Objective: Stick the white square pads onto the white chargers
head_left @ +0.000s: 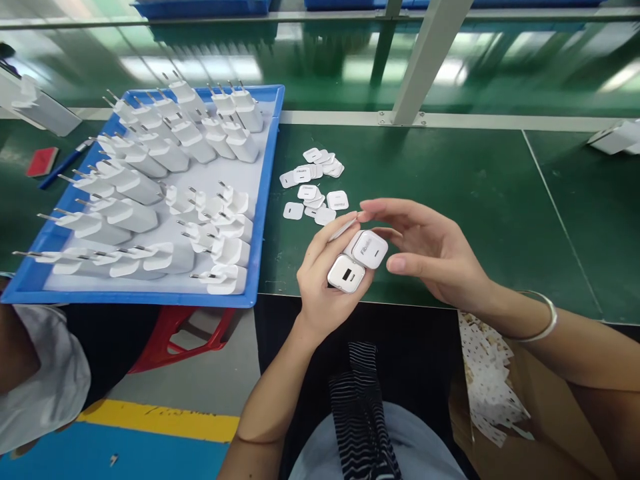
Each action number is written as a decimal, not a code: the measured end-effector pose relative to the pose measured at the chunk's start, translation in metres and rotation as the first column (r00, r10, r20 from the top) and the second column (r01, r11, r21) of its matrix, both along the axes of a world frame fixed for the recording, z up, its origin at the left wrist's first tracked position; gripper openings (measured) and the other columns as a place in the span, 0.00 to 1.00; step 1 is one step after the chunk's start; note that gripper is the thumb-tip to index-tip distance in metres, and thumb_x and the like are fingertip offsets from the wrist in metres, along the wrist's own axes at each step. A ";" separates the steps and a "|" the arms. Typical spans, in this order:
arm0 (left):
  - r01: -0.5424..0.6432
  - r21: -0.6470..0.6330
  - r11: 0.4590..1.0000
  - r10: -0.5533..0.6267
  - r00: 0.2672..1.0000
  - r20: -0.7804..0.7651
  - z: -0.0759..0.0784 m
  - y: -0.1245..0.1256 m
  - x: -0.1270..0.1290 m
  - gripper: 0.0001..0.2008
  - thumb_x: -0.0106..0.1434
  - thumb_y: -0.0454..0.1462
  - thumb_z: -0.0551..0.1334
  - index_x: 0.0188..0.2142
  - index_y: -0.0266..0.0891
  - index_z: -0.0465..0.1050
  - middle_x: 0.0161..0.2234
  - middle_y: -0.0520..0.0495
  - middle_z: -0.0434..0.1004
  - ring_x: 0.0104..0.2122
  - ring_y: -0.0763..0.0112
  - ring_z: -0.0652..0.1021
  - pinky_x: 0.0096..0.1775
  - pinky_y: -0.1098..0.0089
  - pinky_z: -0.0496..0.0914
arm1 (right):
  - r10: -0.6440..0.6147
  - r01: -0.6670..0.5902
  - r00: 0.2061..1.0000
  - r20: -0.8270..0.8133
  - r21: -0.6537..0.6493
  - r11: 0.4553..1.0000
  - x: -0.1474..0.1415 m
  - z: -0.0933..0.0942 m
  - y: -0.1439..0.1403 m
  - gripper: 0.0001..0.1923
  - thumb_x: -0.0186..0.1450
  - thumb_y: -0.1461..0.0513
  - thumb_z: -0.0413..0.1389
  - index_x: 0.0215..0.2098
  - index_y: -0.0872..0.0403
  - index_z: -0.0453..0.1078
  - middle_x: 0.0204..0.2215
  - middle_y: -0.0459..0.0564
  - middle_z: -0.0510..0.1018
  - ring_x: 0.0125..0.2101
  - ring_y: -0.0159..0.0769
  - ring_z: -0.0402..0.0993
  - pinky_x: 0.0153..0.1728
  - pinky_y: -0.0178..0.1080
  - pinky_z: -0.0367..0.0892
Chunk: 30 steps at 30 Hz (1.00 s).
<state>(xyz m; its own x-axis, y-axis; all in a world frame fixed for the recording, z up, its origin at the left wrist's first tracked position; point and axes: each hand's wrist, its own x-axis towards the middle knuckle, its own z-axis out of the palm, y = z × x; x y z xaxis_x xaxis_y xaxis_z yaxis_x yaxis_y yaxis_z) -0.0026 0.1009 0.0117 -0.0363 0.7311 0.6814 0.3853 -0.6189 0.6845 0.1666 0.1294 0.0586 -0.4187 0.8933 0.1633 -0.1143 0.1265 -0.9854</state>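
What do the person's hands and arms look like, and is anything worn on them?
Both forearms are bare, with no sleeves and no gloves. The right wrist carries a thin silver bangle. The left hand and right hand show no rings, and the nails are short and unpainted.

2 white charger bodies (pixel 357 261) lie side by side, port face and printed face up, above the table edge.

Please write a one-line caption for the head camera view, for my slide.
Left hand holds two white chargers, right hand beside them, near a blue tray.
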 end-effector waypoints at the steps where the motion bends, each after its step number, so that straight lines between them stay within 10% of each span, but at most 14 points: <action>1: -0.005 -0.004 1.000 0.005 1.000 -0.011 0.000 0.000 0.000 0.20 0.62 0.35 0.69 0.54 0.39 0.75 0.56 0.40 0.78 0.55 0.57 0.79 0.58 0.54 0.76 | -0.007 0.007 1.000 -0.017 -0.043 0.999 0.000 0.000 0.001 0.23 0.62 0.59 0.68 0.55 0.42 0.75 0.54 0.47 0.79 0.59 0.45 0.72 0.59 0.48 0.72; 18: 0.015 0.173 0.985 0.008 0.991 -0.132 -0.009 -0.001 0.001 0.20 0.62 0.32 0.68 0.54 0.38 0.74 0.51 0.40 0.80 0.49 0.61 0.82 0.49 0.63 0.81 | 0.011 -0.008 0.999 0.048 -0.057 0.998 -0.005 -0.006 0.003 0.17 0.59 0.60 0.70 0.43 0.47 0.72 0.46 0.47 0.77 0.51 0.40 0.74 0.47 0.40 0.74; 30: 0.059 -0.046 0.997 -0.060 0.998 -0.016 0.001 -0.002 -0.003 0.22 0.57 0.32 0.73 0.51 0.41 0.77 0.51 0.43 0.80 0.50 0.61 0.82 0.53 0.59 0.78 | 0.064 -0.076 0.996 -0.067 -0.192 0.979 0.000 -0.006 0.008 0.14 0.63 0.60 0.67 0.47 0.49 0.77 0.47 0.46 0.81 0.46 0.36 0.79 0.48 0.39 0.76</action>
<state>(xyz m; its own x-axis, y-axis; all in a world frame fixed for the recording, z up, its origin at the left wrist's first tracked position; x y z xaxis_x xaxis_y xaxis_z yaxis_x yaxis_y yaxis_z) -0.0060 0.0985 0.0127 0.0199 0.7620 0.6472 0.3612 -0.6091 0.7061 0.1663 0.1374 0.0529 -0.4763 0.8791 0.0166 -0.1755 -0.0765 -0.9815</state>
